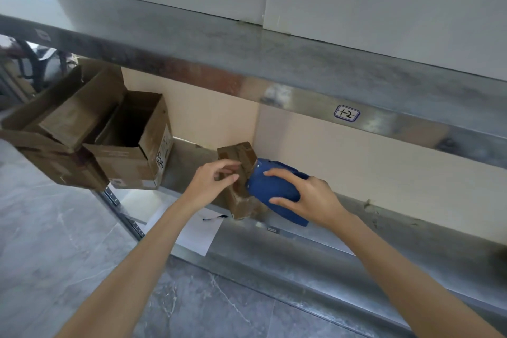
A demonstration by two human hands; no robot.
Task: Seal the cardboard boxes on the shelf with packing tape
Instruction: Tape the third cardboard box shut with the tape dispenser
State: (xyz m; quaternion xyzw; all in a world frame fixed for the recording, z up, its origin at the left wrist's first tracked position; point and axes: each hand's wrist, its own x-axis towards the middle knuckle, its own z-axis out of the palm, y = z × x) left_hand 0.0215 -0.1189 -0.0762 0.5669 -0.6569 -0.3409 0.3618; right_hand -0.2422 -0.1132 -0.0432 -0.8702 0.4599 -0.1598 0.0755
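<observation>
In the middle of the frame, on the metal shelf (315, 230), a small brown box (238, 173) stands up on its end. The right hand (310, 197) is wrapped around a blue tape tool (274, 189), with the fingers closed over its top, and the front of the tool touches the side of the small box. The left hand (216, 181) steadies the box from the other side, its fingers curled loosely against the cardboard, not squeezed tight. I think this box is being taped right now, but I cannot tell how much tape is already on it. At the left of the frame there are two bigger boxes, a wide open box (55, 129) at the far left and an open box (134, 143) just beside it. Both have their flaps up, so they look not sealed yet. That makes three boxes, with one being worked on and two left to do. I count one tape tool. One sheet of paper (197, 230) lies lower down with one pen (215, 217) on it. One small label (346, 113) sticks on the shelf edge above.
</observation>
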